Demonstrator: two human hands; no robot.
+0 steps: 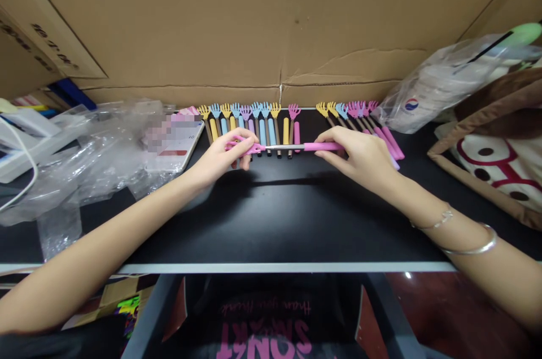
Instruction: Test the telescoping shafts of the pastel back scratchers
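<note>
pink scratcher (283, 147) is gripped at its claw by left hand (220, 160), handle pinched by right hand (359, 157), held over the table (271, 223)

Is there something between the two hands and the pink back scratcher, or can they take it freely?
Nothing visible stands between them. The left hand grips the claw end of the pink back scratcher and the right hand grips its handle. It lies crosswise by the row of scratchers on the black table.

Head-worn camera, forward and down, close above the black tabletop (271, 218)
</note>
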